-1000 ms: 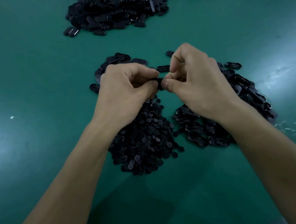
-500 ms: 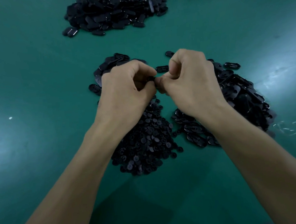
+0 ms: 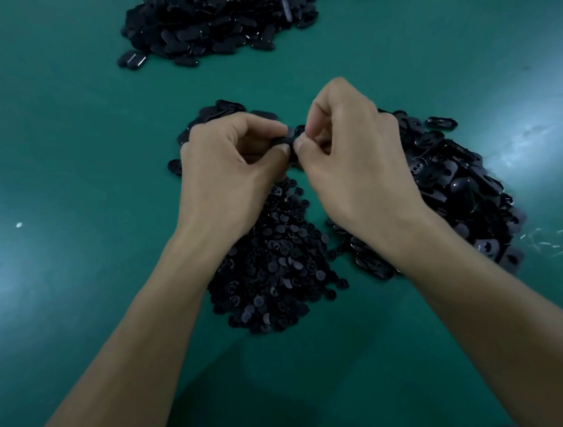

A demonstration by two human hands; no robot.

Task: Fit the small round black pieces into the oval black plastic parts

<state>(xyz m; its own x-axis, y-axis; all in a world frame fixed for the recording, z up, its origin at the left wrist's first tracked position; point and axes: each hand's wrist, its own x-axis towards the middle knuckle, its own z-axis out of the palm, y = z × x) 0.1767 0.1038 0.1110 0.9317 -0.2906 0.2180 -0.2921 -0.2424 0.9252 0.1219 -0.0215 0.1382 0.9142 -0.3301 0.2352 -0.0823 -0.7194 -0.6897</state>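
Both the left hand (image 3: 230, 173) and right hand (image 3: 356, 164) pinch an oval black part (image 3: 284, 140) between their meeting fingertips, its long axis mostly hidden.

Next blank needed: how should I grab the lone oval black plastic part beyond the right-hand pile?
Pinch the oval black plastic part across its long edges from above: it lies flat on the green table, apart from the pile, long axis left-right, so the narrow width likely suits a fingertip grip.

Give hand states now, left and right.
Left hand: pinches a black part between thumb and forefinger.
Right hand: pinches the same part's other end; anything else hidden.
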